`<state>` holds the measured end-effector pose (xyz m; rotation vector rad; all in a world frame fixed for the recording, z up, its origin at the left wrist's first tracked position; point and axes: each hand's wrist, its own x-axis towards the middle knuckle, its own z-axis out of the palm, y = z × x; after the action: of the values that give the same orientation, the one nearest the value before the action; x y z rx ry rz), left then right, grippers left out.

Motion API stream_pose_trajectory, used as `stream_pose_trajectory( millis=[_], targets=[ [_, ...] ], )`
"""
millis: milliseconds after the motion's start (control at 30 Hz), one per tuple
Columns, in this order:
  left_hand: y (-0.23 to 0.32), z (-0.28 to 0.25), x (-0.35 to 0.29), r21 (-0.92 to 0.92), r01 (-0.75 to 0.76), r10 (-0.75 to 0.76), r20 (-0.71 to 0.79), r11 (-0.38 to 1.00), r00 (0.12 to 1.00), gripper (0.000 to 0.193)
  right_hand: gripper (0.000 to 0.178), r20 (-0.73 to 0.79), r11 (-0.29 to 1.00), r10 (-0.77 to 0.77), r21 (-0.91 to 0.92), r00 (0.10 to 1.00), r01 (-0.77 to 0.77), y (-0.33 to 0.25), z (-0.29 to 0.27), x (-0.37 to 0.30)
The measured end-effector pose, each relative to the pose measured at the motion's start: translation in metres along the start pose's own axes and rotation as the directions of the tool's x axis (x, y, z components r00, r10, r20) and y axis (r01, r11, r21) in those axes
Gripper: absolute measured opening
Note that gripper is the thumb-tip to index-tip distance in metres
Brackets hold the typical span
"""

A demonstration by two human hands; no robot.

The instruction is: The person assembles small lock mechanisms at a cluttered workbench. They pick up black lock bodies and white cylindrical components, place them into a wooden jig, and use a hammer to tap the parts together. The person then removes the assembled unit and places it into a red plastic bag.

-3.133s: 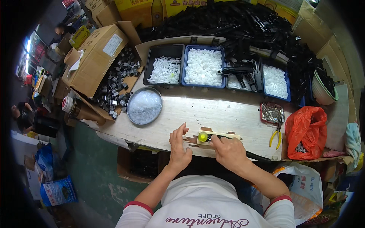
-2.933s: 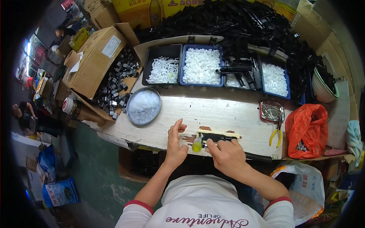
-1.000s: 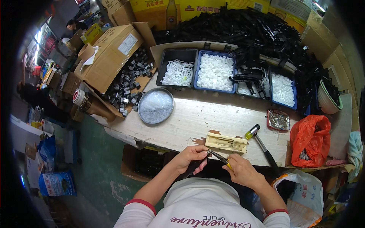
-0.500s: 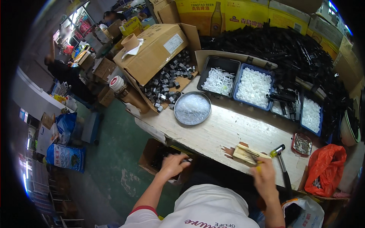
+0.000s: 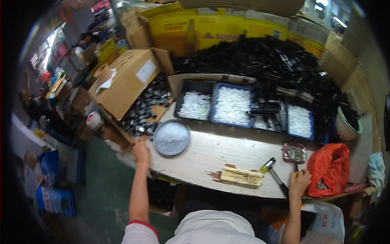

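My left hand [image 5: 141, 151] reaches to the near edge of a heap of small black-and-grey blocks [image 5: 147, 102]. Its fingers are bent together at the blocks; blur hides what is between them. My right hand [image 5: 300, 183] is closed on a yellow-handled tool [image 5: 296, 174], whose dark tip points to a small red tray of metal pins [image 5: 295, 152]. To its left lies a hammer [image 5: 279, 177] with a yellow-and-black head. A pale wooden jig [image 5: 241, 176] sits by the table's front edge, with no hand on it.
A round metal dish of clear bits [image 5: 172, 138] stands beside my left hand. Bins of white parts [image 5: 232, 105] line the back, before a large black heap [image 5: 260, 57]. A red plastic bag [image 5: 330, 168] is right of my right hand. A cardboard box [image 5: 126, 83] stands at left.
My left hand has moved from above the box below the table up to the heap of blocks. My right hand has carried the yellow-handled tool from the jig rightward to the red tray. The view has shifted.
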<state>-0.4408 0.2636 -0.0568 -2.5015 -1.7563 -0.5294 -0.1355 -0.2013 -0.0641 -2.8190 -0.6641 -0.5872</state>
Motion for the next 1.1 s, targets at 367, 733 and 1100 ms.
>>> stream_pose_trajectory(
  millis=[367, 733, 1100],
  targets=[
    [-0.046, 0.006, -0.039, -0.856, 0.498, -0.225, 0.463, 0.137, 0.857, 0.023, 0.009, -0.219, 0.857, -0.369, 0.295, 0.903, 0.422, -0.122, 0.003, 0.117],
    [0.055, -0.04, -0.11, -0.669, 0.715, 0.311, 0.649, -0.202, 0.694, 0.022, 0.025, 0.139, 0.806, -0.591, 0.125, 0.795, 0.578, -0.14, 0.025, 0.223],
    [0.094, -0.038, -0.126, -0.522, 0.824, 0.494, 0.669, -0.219, 0.555, 0.023, 0.019, 0.39, 0.063, -0.471, 0.91, 0.791, -0.411, -0.109, -0.026, 0.174]
  ],
)
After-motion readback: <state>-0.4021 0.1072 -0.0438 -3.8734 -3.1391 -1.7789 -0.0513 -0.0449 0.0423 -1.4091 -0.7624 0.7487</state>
